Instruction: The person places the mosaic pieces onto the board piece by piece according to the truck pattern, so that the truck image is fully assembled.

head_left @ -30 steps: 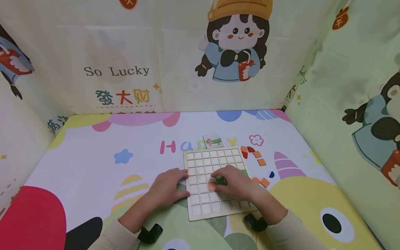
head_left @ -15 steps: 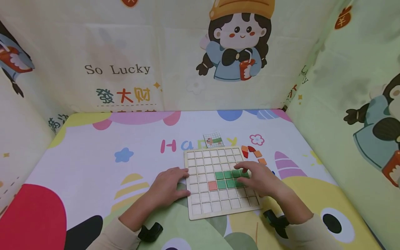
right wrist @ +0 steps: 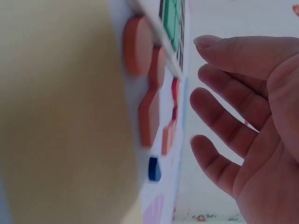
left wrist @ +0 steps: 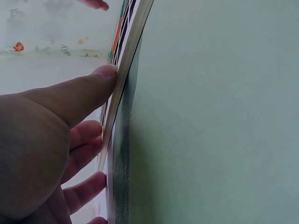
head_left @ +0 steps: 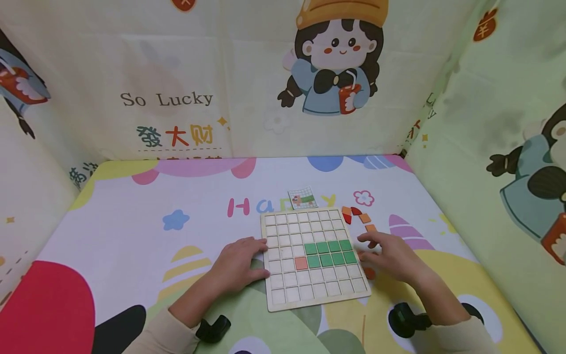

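Note:
A wooden grid board (head_left: 292, 296) lies on the table with two rows of green square tiles (head_left: 325, 259) set in its cells. One salmon-pink tile (head_left: 301, 263) sits at the left end of the lower green row. My left hand (head_left: 237, 265) rests against the board's left edge, its thumb (left wrist: 88, 91) and fingertips touching the rim. Off the board's right edge, my right hand (head_left: 391, 253) hovers with relaxed fingers and nothing between them. Beneath it in the right wrist view lie orange pieces (right wrist: 149, 119) and a dark blue half-round piece (right wrist: 154, 169).
A small printed pattern card (head_left: 302, 198) lies just beyond the board's far edge. Loose orange squares (head_left: 364, 218) and red curved pieces (head_left: 347, 220) are spread by the board's upper right corner. Cartoon-printed cloth walls stand behind and at both sides.
My right hand has moved right, from over the middle of the board to beside its right edge, uncovering the green tiles. The left hand has stayed on the left edge.

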A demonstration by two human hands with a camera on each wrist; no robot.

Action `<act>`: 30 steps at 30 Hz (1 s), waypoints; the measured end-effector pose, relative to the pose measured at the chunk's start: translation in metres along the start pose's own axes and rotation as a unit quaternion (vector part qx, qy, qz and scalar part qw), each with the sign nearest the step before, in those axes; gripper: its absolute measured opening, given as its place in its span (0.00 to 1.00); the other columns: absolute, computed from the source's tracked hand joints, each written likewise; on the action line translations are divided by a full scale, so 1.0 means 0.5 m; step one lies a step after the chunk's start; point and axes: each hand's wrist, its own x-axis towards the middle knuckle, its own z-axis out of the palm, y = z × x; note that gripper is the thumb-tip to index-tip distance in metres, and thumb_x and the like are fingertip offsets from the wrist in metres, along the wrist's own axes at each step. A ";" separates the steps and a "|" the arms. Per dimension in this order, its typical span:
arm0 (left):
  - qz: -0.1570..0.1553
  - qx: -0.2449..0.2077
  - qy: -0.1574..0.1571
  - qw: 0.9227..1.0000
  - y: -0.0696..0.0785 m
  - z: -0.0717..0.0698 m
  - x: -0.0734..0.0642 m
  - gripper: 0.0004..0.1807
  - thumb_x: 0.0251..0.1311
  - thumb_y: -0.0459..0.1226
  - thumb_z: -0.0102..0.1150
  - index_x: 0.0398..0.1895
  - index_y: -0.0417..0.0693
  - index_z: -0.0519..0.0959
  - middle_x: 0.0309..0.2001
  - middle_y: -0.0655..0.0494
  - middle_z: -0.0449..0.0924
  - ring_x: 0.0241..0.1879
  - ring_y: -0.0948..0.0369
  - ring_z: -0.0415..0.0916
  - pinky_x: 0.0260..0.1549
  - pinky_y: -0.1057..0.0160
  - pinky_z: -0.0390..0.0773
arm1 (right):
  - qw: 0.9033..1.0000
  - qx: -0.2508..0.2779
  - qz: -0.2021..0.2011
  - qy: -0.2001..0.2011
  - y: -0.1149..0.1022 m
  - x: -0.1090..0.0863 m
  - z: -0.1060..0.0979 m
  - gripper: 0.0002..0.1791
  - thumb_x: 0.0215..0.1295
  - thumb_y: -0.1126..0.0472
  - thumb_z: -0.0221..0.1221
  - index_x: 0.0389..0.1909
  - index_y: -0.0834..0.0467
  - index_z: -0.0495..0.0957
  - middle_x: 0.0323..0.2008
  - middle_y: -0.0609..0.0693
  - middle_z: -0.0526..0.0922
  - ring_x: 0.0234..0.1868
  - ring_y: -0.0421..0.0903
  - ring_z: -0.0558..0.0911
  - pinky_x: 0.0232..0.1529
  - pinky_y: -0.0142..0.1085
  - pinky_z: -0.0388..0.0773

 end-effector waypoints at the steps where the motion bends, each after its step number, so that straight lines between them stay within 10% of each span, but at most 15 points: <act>1: 0.000 0.000 0.000 1.000 0.000 0.000 0.000 0.28 0.55 0.45 0.73 0.58 0.45 0.79 0.63 0.52 0.75 0.64 0.47 0.68 0.59 0.41 0.67 | 1.000 0.000 0.004 0.000 0.004 -0.002 0.000 0.20 0.61 0.56 0.69 0.53 0.57 0.82 0.41 0.51 0.82 0.42 0.50 0.78 0.36 0.40 0.77; 30: 0.001 -0.002 0.000 1.000 0.000 -0.001 -0.002 0.28 0.56 0.45 0.73 0.58 0.45 0.78 0.64 0.52 0.75 0.64 0.47 0.68 0.59 0.42 0.67 | 0.999 -0.024 0.035 0.001 0.059 -0.028 0.007 0.16 0.59 0.59 0.69 0.48 0.59 0.83 0.39 0.47 0.83 0.40 0.48 0.79 0.46 0.49 0.77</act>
